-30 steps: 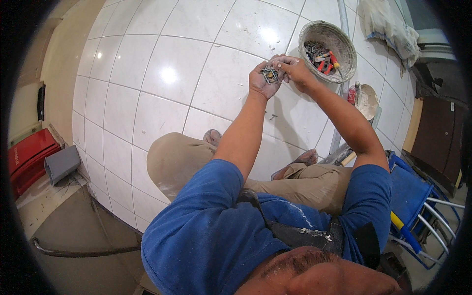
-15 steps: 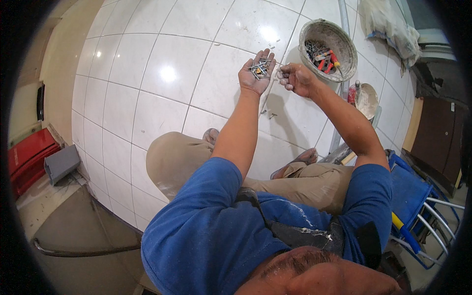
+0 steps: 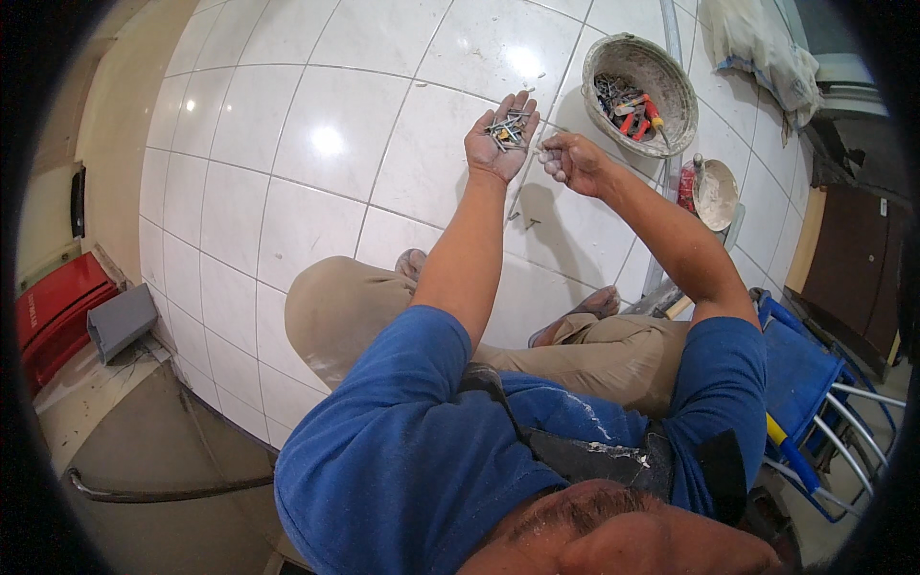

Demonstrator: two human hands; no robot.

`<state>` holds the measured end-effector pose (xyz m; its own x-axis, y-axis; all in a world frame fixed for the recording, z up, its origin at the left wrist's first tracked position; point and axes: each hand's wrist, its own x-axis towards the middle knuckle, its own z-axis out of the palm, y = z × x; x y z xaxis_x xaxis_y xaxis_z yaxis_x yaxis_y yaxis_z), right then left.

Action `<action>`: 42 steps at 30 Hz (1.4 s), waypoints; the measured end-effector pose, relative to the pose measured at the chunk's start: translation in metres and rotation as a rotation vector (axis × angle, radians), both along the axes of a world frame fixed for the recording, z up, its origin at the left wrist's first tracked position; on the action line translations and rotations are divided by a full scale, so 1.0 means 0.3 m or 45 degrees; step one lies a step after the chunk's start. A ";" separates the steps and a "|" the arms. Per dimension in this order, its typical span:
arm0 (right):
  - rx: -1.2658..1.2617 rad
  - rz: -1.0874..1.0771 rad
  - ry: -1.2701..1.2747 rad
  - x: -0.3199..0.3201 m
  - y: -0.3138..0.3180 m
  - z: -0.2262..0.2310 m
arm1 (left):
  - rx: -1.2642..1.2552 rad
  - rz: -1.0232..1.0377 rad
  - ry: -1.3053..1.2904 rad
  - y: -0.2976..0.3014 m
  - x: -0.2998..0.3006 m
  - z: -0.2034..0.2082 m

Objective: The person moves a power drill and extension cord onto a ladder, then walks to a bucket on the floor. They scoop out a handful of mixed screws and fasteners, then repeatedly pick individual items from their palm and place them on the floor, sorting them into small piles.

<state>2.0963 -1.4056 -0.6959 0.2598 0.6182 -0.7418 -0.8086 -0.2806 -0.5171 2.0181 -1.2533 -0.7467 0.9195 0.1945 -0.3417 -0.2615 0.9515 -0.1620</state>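
My left hand [image 3: 492, 165] is turned palm up, its fingers slightly cupped, and carries a loose pile of metal screws [image 3: 508, 132]. A small yellowish piece lies among them. Just to the right, my right hand [image 3: 575, 165] is closed, thumb and fingertips pinched close to the left palm but apart from it. Whatever is between those fingertips is too small to make out. Below the hands, a couple of loose screws [image 3: 532, 223] lie on the tiled floor. A dusty bucket [image 3: 680, 91] stands beyond my right hand, with more hardware and red-handled tools [image 3: 632, 117] inside.
Beside the bucket sits a small bowl [image 3: 714, 196] with pale residue, a red item next to it. A long metal bar [image 3: 668, 38] runs along the floor behind. A blue folding chair [image 3: 800, 379] is at right, a red box [image 3: 62, 316] at far left. White crumbs dot the tiles [image 3: 326, 134].
My right hand has shifted very slightly left, its fingers drawn a little closer together. The left hand keeps its place with the screws.
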 end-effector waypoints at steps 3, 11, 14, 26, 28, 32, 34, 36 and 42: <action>-0.059 -0.033 -0.065 -0.001 0.009 0.016 | -0.004 -0.010 0.012 0.001 0.000 0.003; -0.012 -0.022 -0.071 0.017 0.010 0.022 | 0.024 -0.024 0.047 -0.005 0.001 0.015; 0.035 -0.001 -0.050 0.017 0.007 0.022 | 0.056 -0.032 0.063 -0.010 0.001 0.017; 0.198 0.066 -0.094 0.002 0.006 0.060 | 0.122 -0.059 0.063 -0.016 0.001 0.013; 0.248 0.062 -0.075 0.005 0.007 0.064 | 0.116 -0.061 0.068 -0.016 -0.001 0.012; 0.313 0.041 -0.014 0.012 0.009 0.070 | 0.144 -0.088 0.051 -0.015 -0.008 0.011; 0.314 0.046 -0.034 0.014 0.009 0.072 | 0.135 -0.093 0.066 -0.016 -0.011 0.014; 0.317 0.042 -0.033 0.015 0.007 0.073 | 0.146 -0.090 0.072 -0.018 -0.011 0.018; 0.338 0.080 -0.063 0.015 0.003 0.076 | 0.133 -0.080 0.085 -0.019 -0.008 0.022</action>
<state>2.1009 -1.4046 -0.6732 0.2463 0.8056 -0.5389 -0.7660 -0.1789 -0.6175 2.0156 -1.2589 -0.7400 0.9069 0.1750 -0.3832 -0.2077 0.9771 -0.0456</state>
